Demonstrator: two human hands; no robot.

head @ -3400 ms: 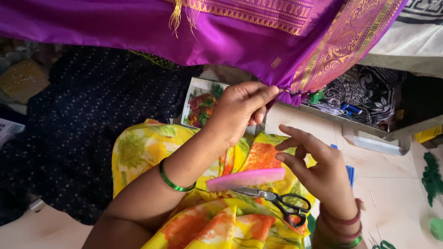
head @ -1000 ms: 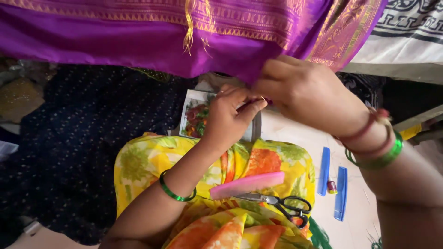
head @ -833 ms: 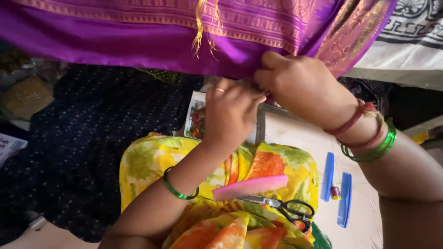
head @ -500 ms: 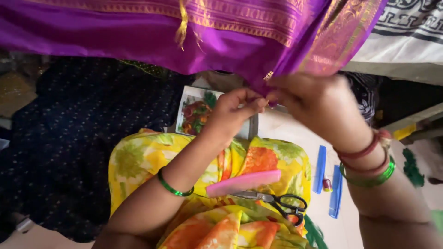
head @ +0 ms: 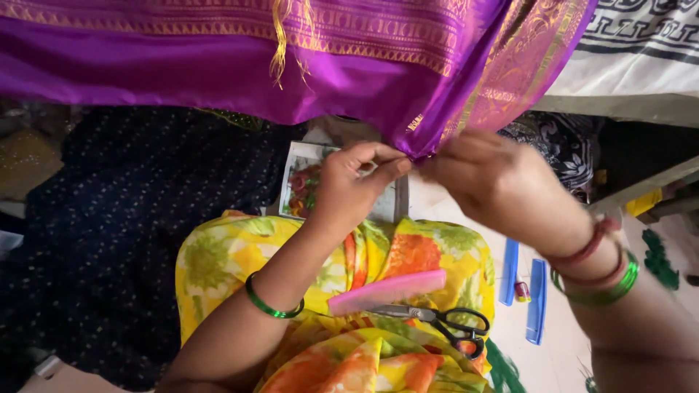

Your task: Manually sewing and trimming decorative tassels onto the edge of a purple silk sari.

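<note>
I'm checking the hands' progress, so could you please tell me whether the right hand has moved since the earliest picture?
Yes. The right hand has risen from beside the scissors on the lap to the purple cloth's lower edge, meeting the left hand.

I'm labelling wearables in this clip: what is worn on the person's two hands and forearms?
Both forearms are bare, with no sleeves in view. The left hand has one thin glossy green bangle on its wrist. The right hand has a red thread-like band and a wider green bangle on its wrist. No gloves; I can't make out any rings.
</note>
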